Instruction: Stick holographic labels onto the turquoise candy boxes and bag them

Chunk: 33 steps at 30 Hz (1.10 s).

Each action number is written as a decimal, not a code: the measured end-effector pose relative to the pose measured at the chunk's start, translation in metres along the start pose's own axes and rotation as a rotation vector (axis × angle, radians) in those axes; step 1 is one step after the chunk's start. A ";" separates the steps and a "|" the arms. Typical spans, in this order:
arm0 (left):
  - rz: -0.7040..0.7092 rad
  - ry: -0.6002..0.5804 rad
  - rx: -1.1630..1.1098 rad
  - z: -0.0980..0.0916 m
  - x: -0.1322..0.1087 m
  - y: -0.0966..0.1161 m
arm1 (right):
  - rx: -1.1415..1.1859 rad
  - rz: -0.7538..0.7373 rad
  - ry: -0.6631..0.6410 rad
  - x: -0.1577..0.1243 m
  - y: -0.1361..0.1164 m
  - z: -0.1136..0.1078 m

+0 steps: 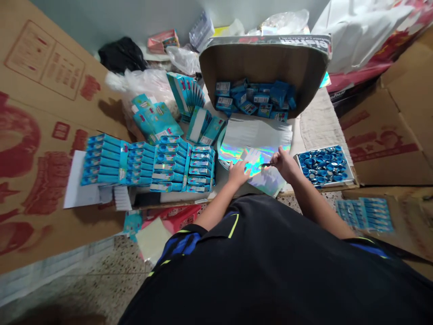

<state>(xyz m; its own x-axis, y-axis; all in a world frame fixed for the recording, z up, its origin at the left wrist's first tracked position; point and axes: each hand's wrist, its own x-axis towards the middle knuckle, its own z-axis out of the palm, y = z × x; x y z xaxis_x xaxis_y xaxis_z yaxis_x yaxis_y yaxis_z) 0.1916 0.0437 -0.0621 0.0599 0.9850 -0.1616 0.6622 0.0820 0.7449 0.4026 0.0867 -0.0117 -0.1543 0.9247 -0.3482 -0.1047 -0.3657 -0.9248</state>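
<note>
Nearly level, dark pointed tool in right hand, tip leftward

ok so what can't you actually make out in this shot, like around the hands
Head view only:
The small dark tool pinched by the right hand: fingers hide most of it, too small to name.
The holographic silver sheet: partly covered by both hands, the left hand too.
Print on the teal cardboard cartons: too small to read.
The round blue pieces in the white tray: too small to identify.
The white plastic bag: cut off by the top edge.
</note>
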 end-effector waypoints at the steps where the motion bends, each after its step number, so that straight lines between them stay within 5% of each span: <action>1: -0.004 0.026 -0.058 -0.004 -0.001 0.003 | 0.098 0.015 -0.006 -0.004 -0.008 0.001; 5: 0.023 0.079 -0.318 -0.027 -0.014 0.020 | 0.306 0.028 -0.092 -0.019 -0.040 0.015; 11: 0.028 -0.016 -0.870 -0.063 -0.045 0.042 | 0.410 0.000 -0.250 -0.039 -0.066 0.055; 18: -0.040 0.019 -1.007 -0.096 -0.062 0.043 | 0.438 0.007 -0.390 -0.062 -0.078 0.101; 25: -0.015 -0.128 -1.239 -0.129 -0.070 0.035 | 0.448 -0.041 -0.416 -0.085 -0.084 0.142; 33: -0.046 -0.002 -1.290 -0.149 -0.083 0.021 | 0.516 -0.027 -0.462 -0.088 -0.082 0.172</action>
<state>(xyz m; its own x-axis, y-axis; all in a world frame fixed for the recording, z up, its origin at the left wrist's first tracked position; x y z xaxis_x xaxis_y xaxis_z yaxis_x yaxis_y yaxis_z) 0.0891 -0.0133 0.0630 0.0584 0.9773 -0.2035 -0.5322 0.2029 0.8219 0.2558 0.0169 0.1209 -0.5357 0.8360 -0.1187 -0.5508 -0.4526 -0.7013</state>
